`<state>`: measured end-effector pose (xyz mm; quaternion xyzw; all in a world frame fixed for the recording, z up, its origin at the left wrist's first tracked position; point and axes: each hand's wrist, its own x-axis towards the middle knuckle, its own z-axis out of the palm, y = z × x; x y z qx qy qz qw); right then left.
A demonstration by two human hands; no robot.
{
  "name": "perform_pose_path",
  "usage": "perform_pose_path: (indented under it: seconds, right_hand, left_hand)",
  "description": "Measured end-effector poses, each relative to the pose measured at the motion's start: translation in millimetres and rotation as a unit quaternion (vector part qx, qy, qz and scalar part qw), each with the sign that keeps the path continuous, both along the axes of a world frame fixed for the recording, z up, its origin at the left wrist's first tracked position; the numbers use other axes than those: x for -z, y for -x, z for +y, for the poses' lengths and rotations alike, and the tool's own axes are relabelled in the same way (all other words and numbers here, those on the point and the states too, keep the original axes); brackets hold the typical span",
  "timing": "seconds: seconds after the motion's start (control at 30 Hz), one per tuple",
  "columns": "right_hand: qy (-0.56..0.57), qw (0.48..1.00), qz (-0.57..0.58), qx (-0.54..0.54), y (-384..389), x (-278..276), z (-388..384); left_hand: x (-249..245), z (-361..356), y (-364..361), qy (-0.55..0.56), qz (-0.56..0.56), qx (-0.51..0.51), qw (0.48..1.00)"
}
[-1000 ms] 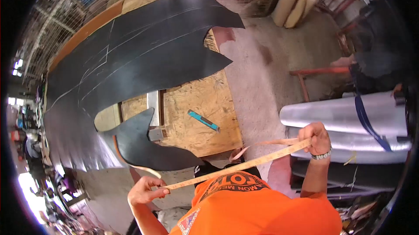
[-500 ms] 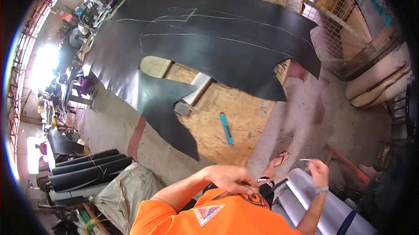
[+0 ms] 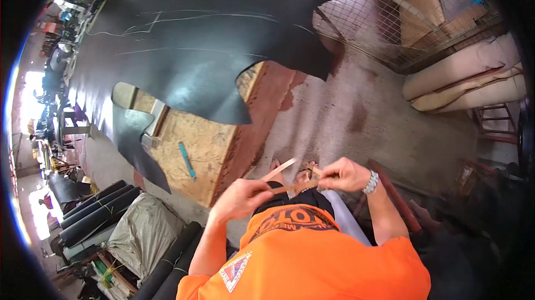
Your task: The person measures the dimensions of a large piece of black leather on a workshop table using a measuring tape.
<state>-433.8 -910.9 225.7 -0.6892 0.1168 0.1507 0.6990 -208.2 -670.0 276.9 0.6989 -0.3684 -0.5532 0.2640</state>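
A thin tan strip [image 3: 291,188] stretches between my two hands in front of my waist; its material is hard to make out. My left hand [image 3: 242,198] pinches one part of it, and a pale end sticks up beyond the fingers. My right hand [image 3: 344,175], with a metal watch on the wrist, grips the strip between thumb and fingers. Ahead of me a large black hide [image 3: 184,38], marked with pale drawn lines, lies over a worn wooden table [image 3: 206,135]. On the bare wood rests a slim teal and dark tool [image 3: 187,160], apart from both hands.
Dark rolls [image 3: 100,213] and a crumpled pale sheet [image 3: 147,225] are at the lower left. Thick beige rolls [image 3: 468,77] stand at the right, near a wire mesh fence [image 3: 362,4]. A red bar [image 3: 395,199] is close to my right arm.
My view has turned right, and the table now appears further left. My right hand has come nearer my left, with the strip now held between both. The teal tool stays on the wood.
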Motion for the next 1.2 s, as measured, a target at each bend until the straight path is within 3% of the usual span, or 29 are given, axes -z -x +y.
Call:
perform_pose_path:
  seconds: [0.13,0.2,0.3,0.4,0.5,0.6,0.87,0.9,1.0,1.07,1.13,1.2]
  right_hand:
    - [0.067,0.997,0.018,-0.015,-13,10,-72]
    - [0.161,0.984,-0.022,-0.072,-27,7,-111]
    - [0.150,0.988,0.026,-0.037,-44,-5,-155]
    - [0.136,0.988,0.068,0.006,-44,-18,-188]
    - [0.082,0.993,0.082,0.021,-46,1,-223]
    - [0.065,0.993,0.098,0.000,-57,21,-260]
    - [0.070,0.989,0.110,-0.063,-106,51,-321]
    - [0.065,0.989,0.113,-0.063,-114,56,-322]
    - [0.112,0.985,0.102,-0.085,-147,69,-317]
    - [0.123,0.986,0.081,-0.080,-187,67,-304]
    - [0.137,0.985,0.078,-0.072,-229,63,-286]
    - [0.119,0.984,0.114,-0.061,-270,77,-270]
  left_hand:
    - [1,-17,-19,-0.057,-0.028,-0.111,0.992]
    - [8,-23,-38,-0.042,-0.058,-0.123,0.990]
    - [12,-37,-73,-0.032,-0.128,-0.129,0.983]
    - [-9,-70,-104,-0.085,-0.109,-0.169,0.976]
    - [-9,-91,-126,-0.071,-0.157,-0.162,0.972]
    - [5,-101,-134,-0.074,-0.272,-0.176,0.943]
    - [11,-115,-164,-0.161,-0.314,-0.243,0.904]
    - [11,-115,-180,-0.182,-0.292,-0.267,0.900]
    - [29,-94,-256,-0.158,-0.408,-0.188,0.879]
    - [30,-89,-323,-0.214,-0.506,-0.080,0.832]
    - [48,-76,-404,-0.231,-0.587,-0.040,0.775]
    - [67,-65,-494,-0.227,-0.609,-0.054,0.758]
